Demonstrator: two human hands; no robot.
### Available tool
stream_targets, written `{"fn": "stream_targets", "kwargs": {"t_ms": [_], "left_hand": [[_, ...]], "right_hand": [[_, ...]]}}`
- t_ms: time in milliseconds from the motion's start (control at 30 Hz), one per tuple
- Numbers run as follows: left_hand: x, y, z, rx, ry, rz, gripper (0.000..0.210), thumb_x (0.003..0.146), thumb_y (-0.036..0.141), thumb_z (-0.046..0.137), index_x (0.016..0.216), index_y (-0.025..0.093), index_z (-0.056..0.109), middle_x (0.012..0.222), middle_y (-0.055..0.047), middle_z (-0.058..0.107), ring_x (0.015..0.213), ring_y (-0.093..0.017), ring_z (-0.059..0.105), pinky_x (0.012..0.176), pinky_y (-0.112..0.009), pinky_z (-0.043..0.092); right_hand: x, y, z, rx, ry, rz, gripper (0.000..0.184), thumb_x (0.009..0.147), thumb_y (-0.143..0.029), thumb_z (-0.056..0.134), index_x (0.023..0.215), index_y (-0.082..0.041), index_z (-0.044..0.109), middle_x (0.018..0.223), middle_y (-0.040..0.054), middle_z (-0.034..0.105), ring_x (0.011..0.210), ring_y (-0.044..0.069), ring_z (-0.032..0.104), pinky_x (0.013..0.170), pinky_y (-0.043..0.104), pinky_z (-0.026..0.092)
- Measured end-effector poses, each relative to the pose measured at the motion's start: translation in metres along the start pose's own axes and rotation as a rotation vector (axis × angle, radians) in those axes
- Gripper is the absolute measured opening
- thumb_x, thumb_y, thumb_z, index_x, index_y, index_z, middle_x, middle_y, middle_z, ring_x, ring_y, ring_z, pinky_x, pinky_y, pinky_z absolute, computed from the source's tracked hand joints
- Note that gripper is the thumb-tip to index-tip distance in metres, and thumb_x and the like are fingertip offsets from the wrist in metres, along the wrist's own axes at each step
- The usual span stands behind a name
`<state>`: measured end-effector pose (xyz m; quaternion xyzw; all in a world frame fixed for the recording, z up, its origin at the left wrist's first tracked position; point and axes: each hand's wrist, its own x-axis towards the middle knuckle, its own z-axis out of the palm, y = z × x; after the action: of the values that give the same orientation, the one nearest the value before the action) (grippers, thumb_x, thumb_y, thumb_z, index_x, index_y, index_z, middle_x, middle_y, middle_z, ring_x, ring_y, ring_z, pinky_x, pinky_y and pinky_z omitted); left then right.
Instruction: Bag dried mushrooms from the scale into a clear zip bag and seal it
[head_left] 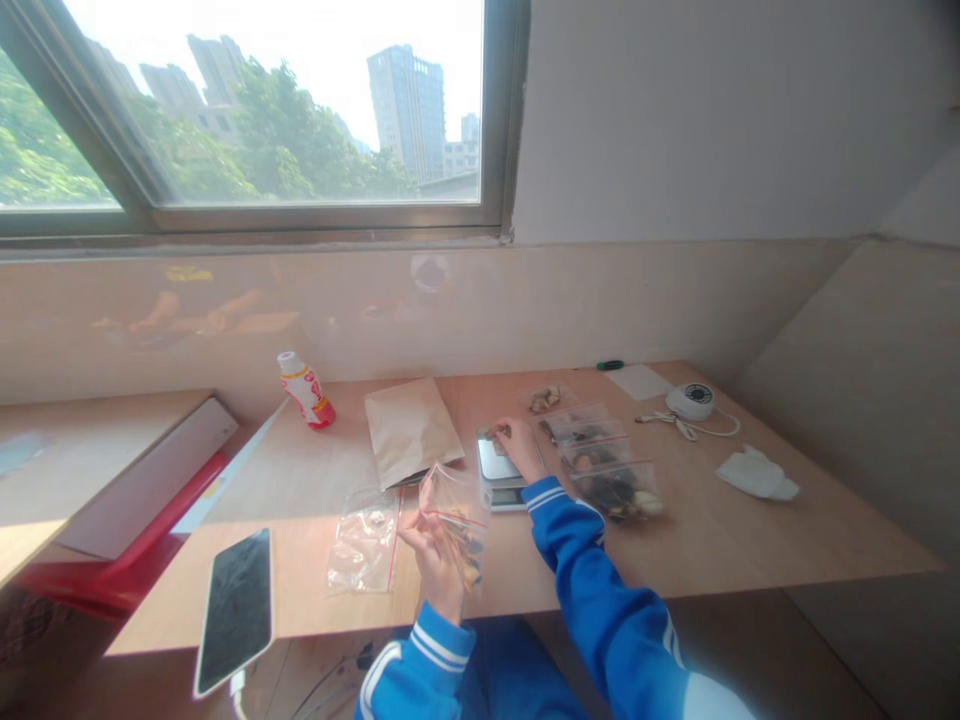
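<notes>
Left hand [436, 558] is pinching a clear plastic zip bag with a red seal [472, 548], mixed brown and dark pieces inside. Right hand [519, 447] is over a silver-topped flat scale [496, 464], fingertips drawn together at a small brownish piece [496, 432]; can't tell if gripped or just resting on the plate. Main risk, my read: fingers or wrist bearing on the plate would skew any reading. Next: bag tips if the left grip slackens; if its mouth is open (can't tell), pieces spill toward the lap. Also, the black-screened white-edged phone [236, 605], left of left hand, seems to overhang the front edge; a tug on its white cable [238, 688] could drop it. Surface [735, 550] is pale wood: flat clear bag with red strip [361, 540] just left of left hand, tan paper pouch [412, 428] beyond it, filled clear bags [611, 492] right of right hand, white round device with a cord [690, 400] farther right. Room: grey-framed window [322, 205] beyond left hand, pale wall [712, 120] beyond right hand.
</notes>
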<state>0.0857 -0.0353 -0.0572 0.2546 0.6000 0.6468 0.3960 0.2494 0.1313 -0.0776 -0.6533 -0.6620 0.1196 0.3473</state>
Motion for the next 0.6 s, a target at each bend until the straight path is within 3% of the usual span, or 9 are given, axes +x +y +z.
{"fn": "stream_targets", "kwargs": {"t_ms": [133,333,467,600], "left_hand": [[-0.002,0.001,0.0,0.015,-0.021,0.007,0.053,0.068,0.07,0.055,0.09,0.024,0.042,0.061,0.005,0.059,0.051,-0.018,0.057,0.051,-0.031,0.044],[-0.001,0.0,-0.004,0.061,-0.055,-0.004,0.051,0.072,0.071,0.049,0.092,0.025,0.042,0.064,0.003,0.059,0.054,-0.02,0.06,0.054,-0.033,0.046],[0.001,-0.001,-0.003,0.079,-0.031,0.026,0.055,0.072,0.073,0.048,0.097,0.024,0.041,0.072,0.001,0.06,0.064,-0.022,0.063,0.062,-0.035,0.048],[0.002,-0.004,-0.001,0.114,-0.016,0.056,0.055,0.072,0.071,0.049,0.099,0.023,0.043,0.077,-0.001,0.062,0.069,-0.023,0.063,0.066,-0.036,0.049]], "right_hand": [[-0.004,0.004,-0.008,0.084,0.04,-0.01,0.016,0.075,-0.008,0.055,0.084,-0.014,0.067,0.09,0.0092,0.07,0.089,0.02,0.062,0.083,0.031,0.046],[-0.01,-0.007,-0.03,0.21,0.091,-0.002,0.015,0.077,-0.014,0.055,0.087,-0.012,0.066,0.088,0.01,0.07,0.083,0.021,0.064,0.078,0.033,0.049],[-0.014,-0.033,-0.056,0.299,0.065,-0.065,0.015,0.079,-0.02,0.057,0.09,-0.016,0.066,0.09,0.0052,0.07,0.083,0.017,0.064,0.076,0.029,0.05],[-0.031,-0.077,-0.092,0.389,-0.056,-0.276,0.012,0.081,-0.025,0.061,0.09,-0.021,0.066,0.091,0.0023,0.068,0.084,0.016,0.062,0.079,0.028,0.048]]}}
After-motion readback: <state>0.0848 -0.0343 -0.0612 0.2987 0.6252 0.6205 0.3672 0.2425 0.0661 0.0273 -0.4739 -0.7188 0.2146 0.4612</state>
